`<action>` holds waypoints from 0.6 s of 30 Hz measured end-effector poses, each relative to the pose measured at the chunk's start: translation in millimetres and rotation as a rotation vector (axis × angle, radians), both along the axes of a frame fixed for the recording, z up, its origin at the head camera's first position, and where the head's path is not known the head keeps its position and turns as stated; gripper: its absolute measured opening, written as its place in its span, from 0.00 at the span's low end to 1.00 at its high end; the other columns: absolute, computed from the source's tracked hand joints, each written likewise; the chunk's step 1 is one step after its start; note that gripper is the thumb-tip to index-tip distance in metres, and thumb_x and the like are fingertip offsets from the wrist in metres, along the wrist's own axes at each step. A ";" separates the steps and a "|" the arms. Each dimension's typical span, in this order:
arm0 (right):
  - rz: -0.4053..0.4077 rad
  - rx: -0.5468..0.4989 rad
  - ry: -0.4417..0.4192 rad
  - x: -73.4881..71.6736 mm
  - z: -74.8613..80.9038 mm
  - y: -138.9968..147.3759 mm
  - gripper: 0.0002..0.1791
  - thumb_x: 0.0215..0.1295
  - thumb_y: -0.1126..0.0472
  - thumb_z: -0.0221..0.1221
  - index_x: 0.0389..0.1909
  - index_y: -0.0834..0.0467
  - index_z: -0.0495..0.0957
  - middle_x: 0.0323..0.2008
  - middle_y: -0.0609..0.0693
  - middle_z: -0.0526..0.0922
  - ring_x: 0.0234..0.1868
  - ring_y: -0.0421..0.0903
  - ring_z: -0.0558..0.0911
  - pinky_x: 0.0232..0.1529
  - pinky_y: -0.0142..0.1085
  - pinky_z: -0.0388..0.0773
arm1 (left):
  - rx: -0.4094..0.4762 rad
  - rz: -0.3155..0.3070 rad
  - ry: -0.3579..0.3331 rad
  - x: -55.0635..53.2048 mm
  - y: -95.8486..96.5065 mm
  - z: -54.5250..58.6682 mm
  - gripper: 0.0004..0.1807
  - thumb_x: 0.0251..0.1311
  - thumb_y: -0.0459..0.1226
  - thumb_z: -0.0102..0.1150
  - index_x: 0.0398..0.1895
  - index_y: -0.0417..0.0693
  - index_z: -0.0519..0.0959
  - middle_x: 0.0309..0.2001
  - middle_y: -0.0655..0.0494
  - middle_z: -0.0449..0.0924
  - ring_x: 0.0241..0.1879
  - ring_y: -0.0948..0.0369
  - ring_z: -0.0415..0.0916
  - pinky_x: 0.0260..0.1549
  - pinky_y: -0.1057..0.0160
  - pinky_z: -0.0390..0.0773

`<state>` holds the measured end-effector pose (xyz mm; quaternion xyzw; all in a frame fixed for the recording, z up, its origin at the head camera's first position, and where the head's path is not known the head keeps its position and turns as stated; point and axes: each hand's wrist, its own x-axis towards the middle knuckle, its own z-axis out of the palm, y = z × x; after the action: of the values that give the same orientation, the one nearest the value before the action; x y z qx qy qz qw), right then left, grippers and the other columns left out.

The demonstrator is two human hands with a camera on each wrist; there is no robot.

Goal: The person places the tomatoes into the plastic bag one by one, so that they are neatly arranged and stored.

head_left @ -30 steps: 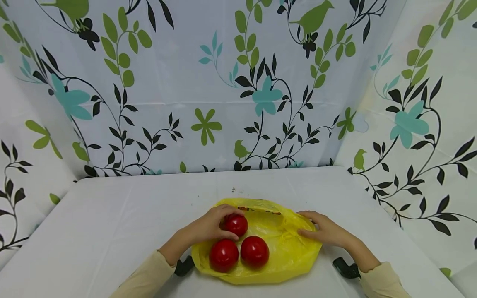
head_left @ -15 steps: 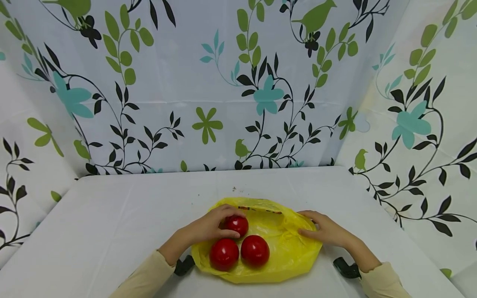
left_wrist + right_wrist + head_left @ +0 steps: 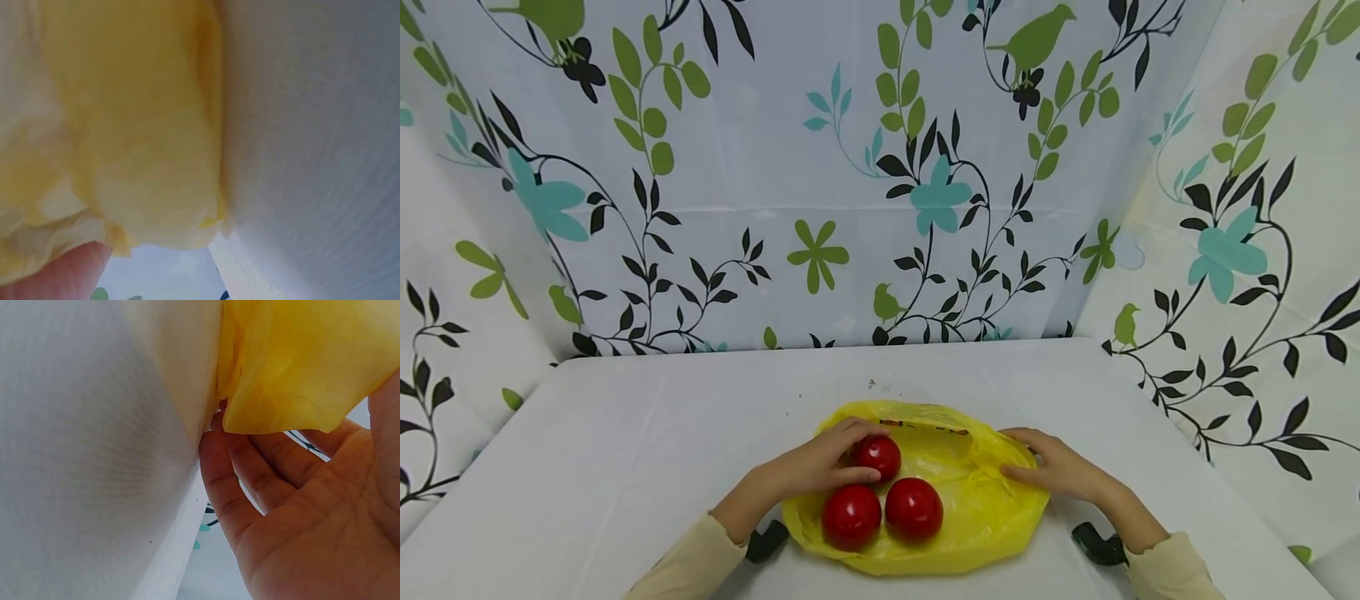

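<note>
Three glossy red balls lie on a yellow plastic bag [image 3: 970, 521] on the white table. My left hand [image 3: 808, 462] reaches over the bag's left side, its fingers and thumb around the back red ball [image 3: 880, 457]. Just in front of it sit the front-left red ball [image 3: 851, 517] and the front-right red ball [image 3: 913, 509]. At the bag's right end my right hand [image 3: 1060, 467] holds the plastic, thumb on top; the right wrist view has its fingers [image 3: 269, 481] by the bag's lower edge. Yellow plastic [image 3: 137, 125] and one fingertip [image 3: 69, 272] fill much of the left wrist view.
The white table [image 3: 625, 467] extends around the bag, with small dark specks behind it. A patterned curtain [image 3: 737, 167] with leaves and birds stands at the back and sides. A dark wrist mount [image 3: 1097, 544] hangs beneath the right wrist, another dark mount [image 3: 767, 542] beneath the left.
My left hand shifts very slightly left, and the bag's left edge spreads a little with it. The balls and my right hand keep nearly the same places.
</note>
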<state>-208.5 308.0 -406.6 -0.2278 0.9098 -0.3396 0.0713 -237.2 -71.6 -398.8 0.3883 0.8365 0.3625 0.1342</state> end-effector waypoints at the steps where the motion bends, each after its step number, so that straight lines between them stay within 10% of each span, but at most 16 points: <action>1: 0.002 -0.002 -0.001 0.0 -0.3 0.1 0.28 0.67 0.52 0.60 0.63 0.62 0.71 0.62 0.63 0.73 0.62 0.65 0.70 0.58 0.64 0.68 | 0.005 0.001 -0.006 0.5 -0.4 -0.1 0.31 0.66 0.50 0.58 0.70 0.53 0.65 0.62 0.56 0.67 0.61 0.57 0.65 0.58 0.54 0.75; 18: 0.017 -0.002 0.013 -7.9 -1.9 -4.8 0.28 0.67 0.51 0.61 0.63 0.63 0.71 0.61 0.63 0.74 0.61 0.66 0.71 0.58 0.65 0.68 | -0.011 0.038 0.024 8.9 -11.8 11.4 0.30 0.67 0.50 0.57 0.68 0.50 0.67 0.62 0.57 0.69 0.59 0.58 0.67 0.59 0.53 0.74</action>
<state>-216.4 303.2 -408.5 -0.2380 0.9079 -0.3385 0.0678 -228.3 -83.4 -387.4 0.3758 0.8473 0.3559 0.1191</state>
